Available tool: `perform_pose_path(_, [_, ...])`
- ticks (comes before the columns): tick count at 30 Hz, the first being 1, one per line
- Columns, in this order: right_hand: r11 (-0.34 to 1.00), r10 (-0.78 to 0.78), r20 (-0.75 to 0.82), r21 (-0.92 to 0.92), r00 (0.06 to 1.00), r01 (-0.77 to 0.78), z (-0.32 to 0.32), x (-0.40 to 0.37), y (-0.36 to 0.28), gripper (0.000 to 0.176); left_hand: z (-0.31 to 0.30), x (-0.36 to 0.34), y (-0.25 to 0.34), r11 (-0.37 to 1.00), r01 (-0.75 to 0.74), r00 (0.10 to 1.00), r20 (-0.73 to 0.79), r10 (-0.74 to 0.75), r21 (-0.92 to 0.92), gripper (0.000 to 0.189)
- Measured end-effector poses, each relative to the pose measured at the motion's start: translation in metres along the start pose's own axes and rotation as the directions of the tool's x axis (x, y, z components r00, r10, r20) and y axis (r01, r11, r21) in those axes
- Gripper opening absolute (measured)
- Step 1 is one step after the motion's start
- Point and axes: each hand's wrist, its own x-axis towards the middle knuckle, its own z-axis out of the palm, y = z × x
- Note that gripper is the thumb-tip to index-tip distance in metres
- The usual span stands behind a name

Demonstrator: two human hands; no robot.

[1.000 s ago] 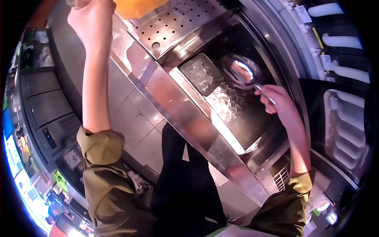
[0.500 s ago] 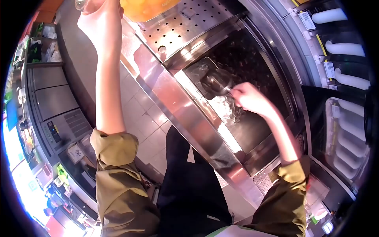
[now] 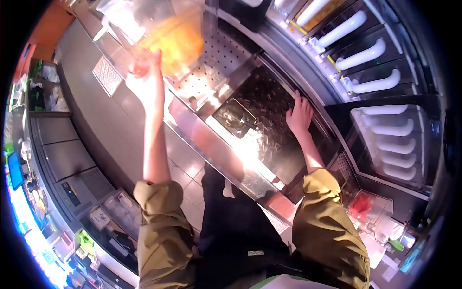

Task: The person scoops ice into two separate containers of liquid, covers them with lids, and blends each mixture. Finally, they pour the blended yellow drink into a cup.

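Observation:
My left hand is at a clear container with orange contents, on the perforated metal surface; blur hides the exact grip. My right hand has its fingers stretched toward the far metal rim of an open ice bin, with nothing visible in it. Inside the bin, ice surrounds a scoop, which neither hand touches.
White curved handles line the upper right. A dark-framed clear cover stands right of the bin. Containers, one with red contents, sit at the lower right. A grey unit stands at the left.
My right hand has let go of the scoop and moved to the bin's far rim. The view has shifted, showing more of the orange container near my left hand.

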Motion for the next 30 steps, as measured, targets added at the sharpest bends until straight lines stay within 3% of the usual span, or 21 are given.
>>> perform_pose_path(2, [1.000, -0.002, -0.059, 0.004, 0.998, 0.003, -0.006, -0.009, -0.005, 0.069, 0.004, 0.000, 0.005, 0.996, -0.066, 0.996, -0.056, 0.069, 0.057, 0.022])
perform_pose_path(4, [0.994, 0.058, 0.047, 0.086, 0.997, -0.062, -0.014, -0.013, -0.017, 0.069, 0.000, -0.006, 0.034, 0.972, 0.223, 0.974, 0.046, -0.220, -0.071, 0.020])
perform_pose_path(5, [0.995, 0.060, 0.060, 0.075, 0.996, -0.064, -0.015, -0.015, -0.022, 0.068, 0.000, -0.005, 0.045, 0.908, 0.354, 0.935, 0.074, -0.346, -0.224, 0.019])
perform_pose_path(7, [0.997, 0.050, 0.066, 0.063, 0.997, -0.054, -0.005, -0.023, -0.019, 0.068, -0.010, 0.000, 0.008, 0.781, 0.524, 0.851, 0.246, -0.464, -0.340, 0.020])
perform_pose_path(8, [0.997, 0.039, 0.052, 0.065, 0.998, -0.042, 0.001, -0.024, -0.021, 0.068, -0.012, -0.003, 0.028, 0.859, 0.512, 0.828, 0.275, -0.489, -0.015, 0.022])
perform_pose_path(9, [0.993, 0.116, 0.135, 0.023, 0.984, -0.120, -0.013, -0.026, -0.037, 0.066, -0.017, -0.002, 0.031, 0.906, 0.401, 0.875, 0.350, -0.335, -0.135, 0.024])
perform_pose_path(10, [0.981, 0.194, 0.215, -0.026, 0.957, -0.193, -0.027, -0.029, -0.055, 0.064, -0.028, -0.001, 0.020, 0.968, 0.242, 0.883, 0.428, -0.193, -0.063, 0.025])
perform_pose_path(11, [0.987, 0.109, 0.103, 0.108, 0.989, -0.120, -0.029, -0.037, -0.072, 0.062, -0.038, 0.003, 0.012, 0.998, 0.067, 0.858, 0.510, -0.056, -0.004, 0.026])
perform_pose_path(12, [0.972, 0.042, -0.021, 0.232, 0.999, -0.036, -0.031, -0.039, -0.095, 0.059, -0.047, 0.013, 0.022, 0.976, 0.210, 0.771, 0.606, -0.198, 0.052, 0.032])
perform_pose_path(13, [0.764, 0.062, 0.341, 0.588, 0.938, -0.264, -0.079, -0.032, -0.143, 0.056, -0.069, 0.034, 0.042, 0.994, 0.110, 0.736, 0.672, -0.081, 0.000, 0.040])
perform_pose_path(14, [0.473, -0.010, 0.317, 0.837, 0.948, -0.275, -0.109, -0.036, -0.195, 0.055, -0.089, 0.053, 0.036, 0.988, -0.133, 0.671, 0.741, 0.029, 0.082, 0.051])
perform_pose_path(16, [0.441, -0.078, 0.172, 0.889, 0.982, -0.121, -0.145, -0.034, -0.282, 0.055, -0.130, 0.114, 0.027, 0.990, 0.134, 0.465, 0.881, -0.093, 0.034, 0.045])
perform_pose_path(18, [0.456, 0.070, 0.163, 0.872, 0.984, -0.177, -0.146, -0.030, -0.349, 0.055, -0.168, 0.179, -0.001, 0.989, 0.112, 0.466, 0.874, -0.135, 0.093, 0.035])
perform_pose_path(20, [0.252, 0.295, 0.114, 0.948, 0.949, -0.193, -0.122, -0.014, -0.392, 0.043, -0.202, 0.239, -0.035, 0.976, 0.096, 0.565, 0.797, -0.215, 0.195, 0.025])
perform_pose_path(22, [0.136, 0.561, 0.216, 0.928, 0.799, -0.346, -0.124, -0.005, -0.412, 0.029, -0.231, 0.300, -0.065, 0.948, 0.134, 0.569, 0.761, -0.312, 0.289, 0.022])
perform_pose_path(23, [0.101, 0.635, 0.155, 0.955, 0.757, -0.280, -0.119, -0.009, -0.408, 0.024, -0.240, 0.327, -0.087, 0.949, 0.153, 0.561, 0.767, -0.312, 0.274, 0.023])
perform_pose_path(24, [0.074, 0.710, 0.091, 0.977, 0.699, -0.203, -0.112, -0.012, -0.411, 0.019, -0.244, 0.356, -0.110, 0.953, 0.170, 0.553, 0.776, -0.304, 0.253, 0.024])
perform_pose_path(26, [0.067, 0.825, -0.005, 0.994, 0.565, -0.089, -0.159, -0.006, -0.458, 0.019, -0.244, 0.423, -0.152, 0.958, 0.149, 0.499, 0.817, -0.288, 0.247, 0.019])
perform_pose_path(28, [0.182, 0.834, -0.055, 0.967, 0.549, -0.180, -0.165, -0.031, -0.460, 0.018, -0.231, 0.497, -0.207, 0.957, 0.138, 0.490, 0.822, -0.289, 0.255, 0.018])
perform_pose_path(29, [0.215, 0.848, -0.059, 0.946, 0.527, -0.241, -0.179, -0.045, -0.473, 0.018, -0.222, 0.539, -0.230, 0.961, 0.052, 0.506, 0.823, -0.258, 0.270, 0.018])
perform_pose_path(30, [0.352, 0.861, -0.207, 0.902, 0.465, -0.250, -0.203, -0.036, -0.512, 0.010, -0.208, 0.585, -0.253, 0.959, -0.033, 0.523, 0.822, -0.225, 0.283, 0.017])
